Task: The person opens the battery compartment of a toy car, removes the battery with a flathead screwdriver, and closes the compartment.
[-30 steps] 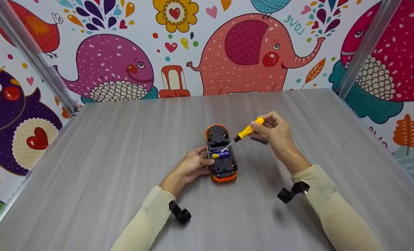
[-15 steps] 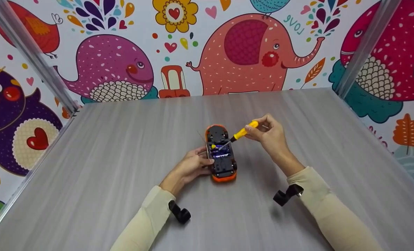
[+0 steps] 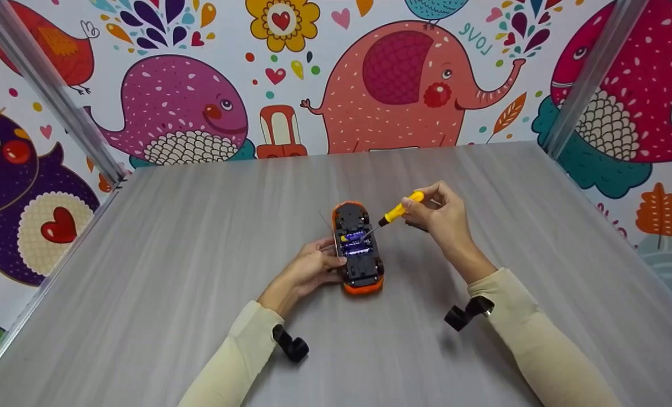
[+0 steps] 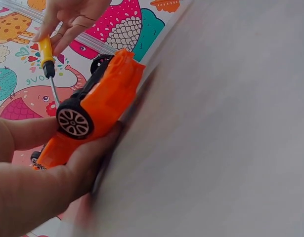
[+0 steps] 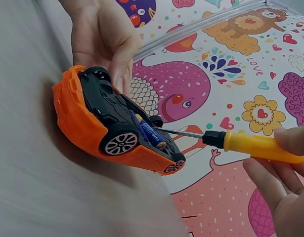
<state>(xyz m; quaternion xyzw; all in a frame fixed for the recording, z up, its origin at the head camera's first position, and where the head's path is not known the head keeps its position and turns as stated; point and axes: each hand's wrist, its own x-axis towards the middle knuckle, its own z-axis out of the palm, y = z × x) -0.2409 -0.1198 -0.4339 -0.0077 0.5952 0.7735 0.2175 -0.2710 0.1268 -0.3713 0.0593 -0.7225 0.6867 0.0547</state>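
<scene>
- Showing black underside upward near the middle of the table (image 3: 211, 243): toy car (image 3: 364, 270), orange-shelled, tilted in the wrist views. Cannot tell how fully supported by the table.
- Gripped along the left flank by the left hand (image 3: 313, 268), thumb at the underside edge, other fingers against the shell.
- Pinched between thumb and fingers of the right hand (image 3: 446, 220): yellow-handled screwdriver (image 3: 395, 213), shank slanting into the uncovered bay beside purple-blue batteries (image 5: 151, 134). Cannot confirm tip contact.
- Mostly hidden just below the right hand: dark piece (image 3: 417, 226). Cannot tell whether held or lying on the table.
- Judging the car light, stiff, hard plastic; probably slick on curved panels. Best held by the flanks between wheels (image 5: 121, 143); avoid gripping the wheels, likely to turn.
- Judging batteries rigid, smooth, dense for their size; apt to roll or spring up when levered. Best taken by one end.
- Mind the thin line (image 3: 326, 218) jutting past the car's left side; looks easily bent.
- Running along the printed wall (image 3: 296, 90), well beyond the car: far table edge. Side edges well apart from both hands.
- Wide room leftward and on the near side; tighter rightward, past screwdriver and forearm.
</scene>
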